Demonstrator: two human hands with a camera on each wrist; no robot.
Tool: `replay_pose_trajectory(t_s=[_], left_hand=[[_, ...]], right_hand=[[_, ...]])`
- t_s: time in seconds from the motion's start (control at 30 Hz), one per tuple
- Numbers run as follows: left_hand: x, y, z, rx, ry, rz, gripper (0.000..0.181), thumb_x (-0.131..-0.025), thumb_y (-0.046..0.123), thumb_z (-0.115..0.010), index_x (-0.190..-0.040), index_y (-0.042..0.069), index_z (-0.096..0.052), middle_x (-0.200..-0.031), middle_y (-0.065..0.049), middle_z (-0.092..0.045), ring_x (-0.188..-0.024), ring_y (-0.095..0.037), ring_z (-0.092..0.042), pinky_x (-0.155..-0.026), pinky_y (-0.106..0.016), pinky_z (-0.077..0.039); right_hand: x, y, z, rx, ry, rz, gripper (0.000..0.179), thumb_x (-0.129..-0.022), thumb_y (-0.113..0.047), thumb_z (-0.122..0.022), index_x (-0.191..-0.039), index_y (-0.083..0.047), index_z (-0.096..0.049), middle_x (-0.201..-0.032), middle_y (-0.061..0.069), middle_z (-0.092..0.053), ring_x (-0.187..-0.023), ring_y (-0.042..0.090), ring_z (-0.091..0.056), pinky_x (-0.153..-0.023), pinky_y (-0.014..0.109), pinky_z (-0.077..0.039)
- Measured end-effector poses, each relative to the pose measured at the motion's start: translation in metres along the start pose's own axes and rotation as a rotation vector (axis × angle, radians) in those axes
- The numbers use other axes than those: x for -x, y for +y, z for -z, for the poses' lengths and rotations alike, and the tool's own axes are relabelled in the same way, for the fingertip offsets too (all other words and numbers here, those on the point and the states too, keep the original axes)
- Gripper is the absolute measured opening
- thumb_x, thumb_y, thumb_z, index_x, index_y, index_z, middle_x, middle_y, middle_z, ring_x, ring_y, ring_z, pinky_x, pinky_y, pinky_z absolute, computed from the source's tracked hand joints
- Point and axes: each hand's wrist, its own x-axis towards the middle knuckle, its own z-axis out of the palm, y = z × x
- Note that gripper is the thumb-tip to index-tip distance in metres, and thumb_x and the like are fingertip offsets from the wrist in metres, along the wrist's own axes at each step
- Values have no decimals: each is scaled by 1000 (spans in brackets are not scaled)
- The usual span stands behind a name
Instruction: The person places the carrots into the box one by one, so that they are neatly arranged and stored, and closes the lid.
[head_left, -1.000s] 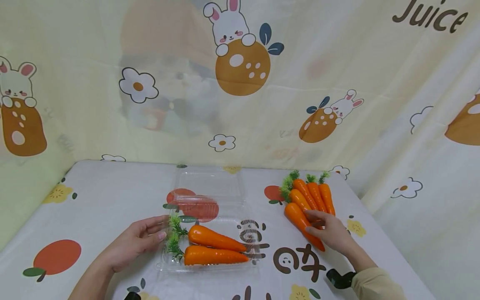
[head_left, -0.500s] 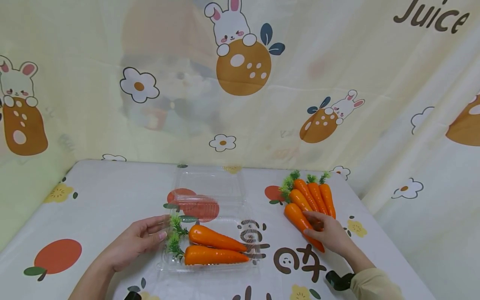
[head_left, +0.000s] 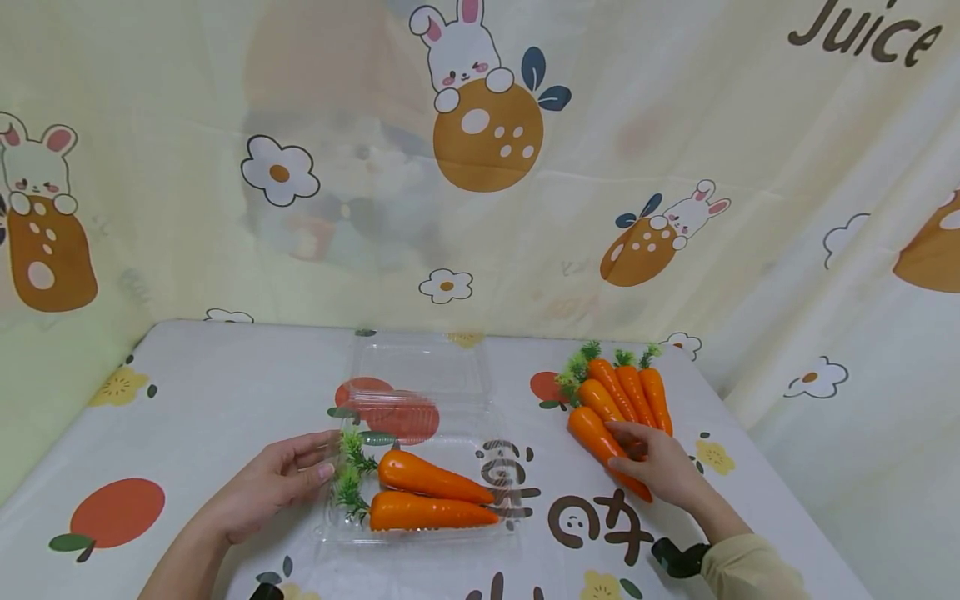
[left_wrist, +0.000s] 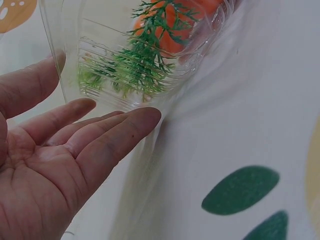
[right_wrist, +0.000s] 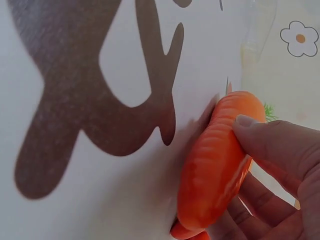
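Two orange carrots [head_left: 433, 510] with green tops lie side by side in a clear plastic clamshell box [head_left: 420, 537], whose lid [head_left: 420, 362] is folded back. My left hand [head_left: 273, 479] is at the box's left end, fingers extended and fingertips right at its wall. The left wrist view shows the carrot greens [left_wrist: 145, 65] through the plastic, just above the fingers [left_wrist: 112, 140]. At the right, my right hand [head_left: 660, 462] grips the nearest carrot [head_left: 592, 431] of a group, thumb [right_wrist: 270, 140] on one side and fingers curled behind. That carrot points toward the front right.
Beside the held carrot lie several more carrots [head_left: 630, 387], their leafy tops toward the back. A patterned cloth [head_left: 247, 375] covers the table, and a printed curtain [head_left: 360, 208] hangs behind it. A black wrist device [head_left: 678, 558] sits by the right sleeve.
Almost nothing differs. The carrot under my right hand has shifted very slightly; my left hand and the clamshell box keep their places.
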Motion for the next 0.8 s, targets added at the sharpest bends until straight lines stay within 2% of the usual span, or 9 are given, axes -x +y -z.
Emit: replay_pose_trajectory(t_s=[0.2, 0.43, 0.7, 0.8], left_hand=[[0, 1, 0, 0, -3, -6, 67, -101, 28, -65, -155, -2, -39, -156, -27, -45, -139, -41, -52, -104, -48, -55], [0, 0, 0, 8, -3, 2, 67, -101, 28, -65, -155, -2, -39, -156, -27, -44, -139, -42, -51, -103, -47, -55], [0, -1, 0, 18, -11, -11, 67, -101, 28, -65, -155, -2, -38, -156, -28, -44, -139, -42, -52, -102, -47, -56], [0, 0, 0, 17, -12, -11, 67, -101, 27, -65, -155, -2, -38, -156, -28, -44, -138, -42, -52, -102, -47, -56]], right_hand=[[1, -2, 2, -9, -9, 9, 54, -91, -16, -78, -139, -2, -60, -123, 18, -70, -100, 24, -64, -86, 39, -60], [2, -4, 8, -16, -10, 55, 52, -92, -16, -77, -139, -1, -60, -124, 19, -70, -102, 27, -65, -84, 37, -61], [3, -7, 16, -11, 3, 132, 50, -92, -16, -77, -137, -1, -62, -125, 19, -70, -102, 27, -68, -80, 24, -57], [3, -10, 18, -4, 4, 151, 48, -92, -15, -76, -136, -1, -63, -124, 20, -70, -100, 27, -69, -80, 27, -60]])
